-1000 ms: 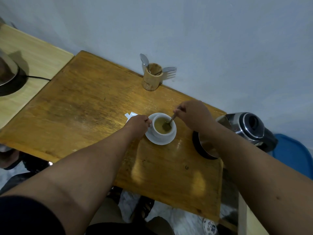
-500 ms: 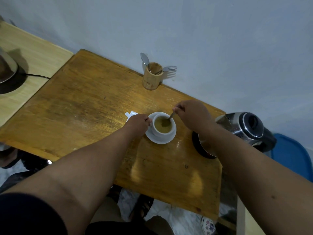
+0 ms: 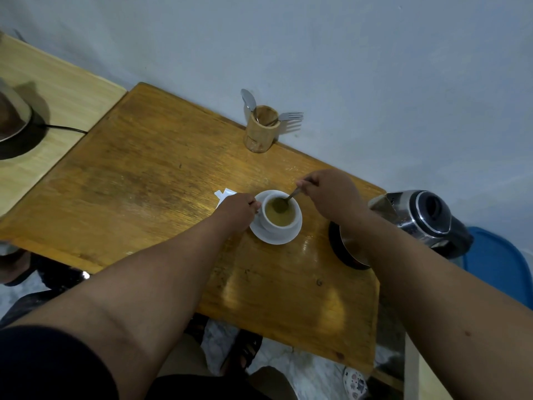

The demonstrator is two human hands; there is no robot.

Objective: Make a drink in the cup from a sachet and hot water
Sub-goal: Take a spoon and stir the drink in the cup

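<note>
A white cup (image 3: 269, 224) full of light brown drink stands on a white saucer (image 3: 285, 238) on the wooden table (image 3: 144, 192). My left hand (image 3: 238, 207) grips the cup at its left side, where the handle is hidden. My right hand (image 3: 328, 194) pinches the handle of a metal spoon (image 3: 290, 197) whose bowl dips into the drink. A white torn sachet (image 3: 223, 194) lies just behind my left hand, partly covered. The steel kettle (image 3: 415, 217) sits on its base at the right, behind my right forearm.
A bamboo holder (image 3: 261, 134) with a spoon and a fork stands by the wall. On the pale table at the left sits a metal appliance (image 3: 13, 122) with a black cord. A blue chair (image 3: 499, 267) is at the far right. Sandals show below the table edge.
The spoon's bowl has shifted inside the cup, from its right side toward the back, as my right hand moves it. My left hand stays on the cup.
</note>
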